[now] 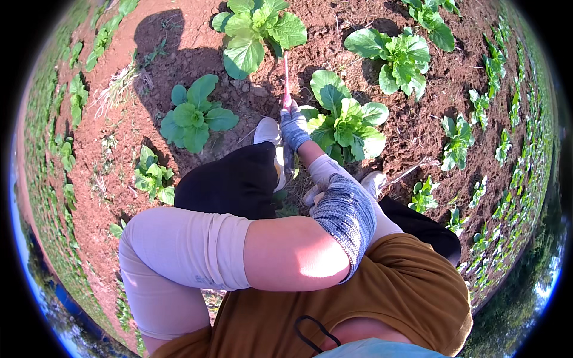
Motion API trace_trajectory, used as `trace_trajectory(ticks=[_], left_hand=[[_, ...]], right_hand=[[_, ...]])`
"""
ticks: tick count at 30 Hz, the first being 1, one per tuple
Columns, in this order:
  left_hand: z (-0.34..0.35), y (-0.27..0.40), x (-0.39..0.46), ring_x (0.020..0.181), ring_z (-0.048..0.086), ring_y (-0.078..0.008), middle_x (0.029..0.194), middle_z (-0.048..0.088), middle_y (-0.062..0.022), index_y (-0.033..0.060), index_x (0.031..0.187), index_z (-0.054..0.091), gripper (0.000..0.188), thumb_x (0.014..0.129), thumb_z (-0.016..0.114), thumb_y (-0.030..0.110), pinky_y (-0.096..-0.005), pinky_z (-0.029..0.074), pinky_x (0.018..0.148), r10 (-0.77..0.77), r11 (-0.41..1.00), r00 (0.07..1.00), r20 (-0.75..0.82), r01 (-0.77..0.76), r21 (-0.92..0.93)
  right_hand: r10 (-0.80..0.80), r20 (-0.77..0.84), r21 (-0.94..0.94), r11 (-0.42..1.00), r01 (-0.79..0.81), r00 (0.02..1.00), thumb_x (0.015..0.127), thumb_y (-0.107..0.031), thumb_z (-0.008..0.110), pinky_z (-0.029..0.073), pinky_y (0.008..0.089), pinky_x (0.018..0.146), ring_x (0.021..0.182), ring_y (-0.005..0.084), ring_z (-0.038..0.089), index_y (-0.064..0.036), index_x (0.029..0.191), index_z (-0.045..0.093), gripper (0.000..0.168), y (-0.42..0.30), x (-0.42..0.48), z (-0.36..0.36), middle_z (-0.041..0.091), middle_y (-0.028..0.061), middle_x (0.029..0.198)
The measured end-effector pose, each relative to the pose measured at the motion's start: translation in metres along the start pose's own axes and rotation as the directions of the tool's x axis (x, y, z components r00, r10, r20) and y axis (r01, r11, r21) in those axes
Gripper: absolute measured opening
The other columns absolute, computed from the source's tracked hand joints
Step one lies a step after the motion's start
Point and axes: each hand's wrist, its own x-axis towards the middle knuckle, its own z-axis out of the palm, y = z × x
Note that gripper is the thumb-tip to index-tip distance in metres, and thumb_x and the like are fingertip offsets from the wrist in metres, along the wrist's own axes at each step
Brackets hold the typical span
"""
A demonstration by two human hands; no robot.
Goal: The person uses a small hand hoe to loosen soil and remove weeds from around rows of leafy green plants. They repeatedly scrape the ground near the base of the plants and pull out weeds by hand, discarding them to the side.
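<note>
My right hand [293,127], in a grey knit glove with bare fingertips, grips a slim pink-red rod-like tool [287,76]. The rod points away from me, its far tip beside a large leafy green plant [257,33]. What kind of tool it is cannot be told. My left hand [347,215], in a blue-grey knit glove, crosses over my right forearm with its fingers curled down. Whether the left fingers hold anything is hidden. Just right of my right hand grows another leafy plant [349,123].
Reddish-brown soil [250,100] carries more leafy plants, including one at left [194,114] and one at upper right [398,58]. My white shoes [267,130] stand among them. Dry straw [118,85] lies at left. Rows of small plants [503,215] run along the right.
</note>
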Motion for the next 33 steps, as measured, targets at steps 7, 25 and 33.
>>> trace_trajectory(ticks=[7,25,33], left_hand=[[0.0,0.002,0.002,0.08,0.065,-0.0238,0.087,0.067,-0.009,0.0069,0.093,0.068,0.02,0.083,0.057,0.019,-0.0403,0.05,0.065,-0.006,1.0,1.0,0.02,0.007,-0.006],[0.004,0.004,-0.009,0.08,0.065,-0.0233,0.088,0.067,-0.0083,0.007,0.094,0.068,0.02,0.082,0.058,0.019,-0.0407,0.05,0.065,0.086,0.995,0.977,0.193,-0.074,-0.068],[0.003,0.004,-0.008,0.081,0.065,-0.0231,0.088,0.067,-0.008,0.007,0.095,0.068,0.02,0.082,0.059,0.018,-0.0409,0.05,0.065,0.097,0.993,0.97,0.222,-0.081,-0.081]], right_hand=[[0.236,0.37,-0.113,0.971,-0.209,0.898,0.091,-0.025,0.049,0.048,0.0294,0.069,0.07,0.0177,0.057,-0.003,0.139,0.03,0.056,-0.019,-0.102,-0.03,0.06,0.0141,0.087],[0.299,0.275,0.396,0.831,-0.391,0.914,0.092,-0.034,0.051,0.043,0.0311,0.036,0.042,0.0136,0.047,-0.019,0.12,0.046,0.032,-0.029,0.071,-0.171,0.053,0.0032,0.066],[0.374,0.194,0.432,0.797,-0.421,0.907,0.092,-0.035,0.049,0.041,0.0288,0.032,0.039,0.0127,0.046,-0.015,0.115,0.047,0.03,-0.012,0.015,-0.166,0.05,0.0025,0.064]])
